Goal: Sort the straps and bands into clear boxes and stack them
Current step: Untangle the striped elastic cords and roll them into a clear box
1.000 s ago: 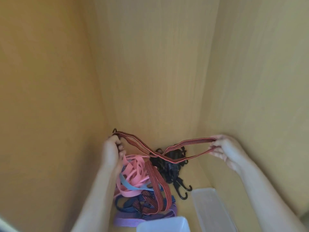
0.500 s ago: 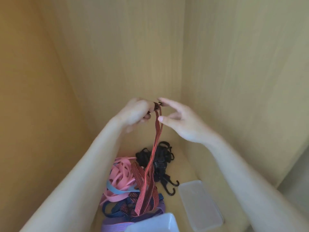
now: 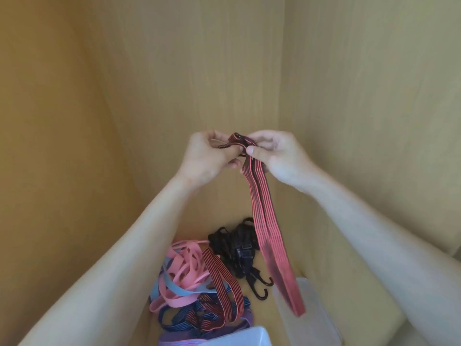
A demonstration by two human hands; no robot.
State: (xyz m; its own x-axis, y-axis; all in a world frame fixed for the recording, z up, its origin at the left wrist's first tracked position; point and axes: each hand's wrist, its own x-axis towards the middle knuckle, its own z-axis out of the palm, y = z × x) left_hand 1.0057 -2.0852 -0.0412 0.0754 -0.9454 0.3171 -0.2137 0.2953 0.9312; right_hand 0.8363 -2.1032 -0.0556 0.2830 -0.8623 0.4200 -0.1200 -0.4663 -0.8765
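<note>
Left hand (image 3: 207, 158) and right hand (image 3: 277, 156) pinch both ends of the red strap (image 3: 264, 208). Better to fold its hanging loop up neatly, ends matched

So the strap (image 3: 268, 228) dangled over the lid (image 3: 316, 328) at near right; bands (image 3: 189, 283) lay left, hooks (image 3: 259, 287) between them, box (image 3: 239, 338) nearest.
</note>
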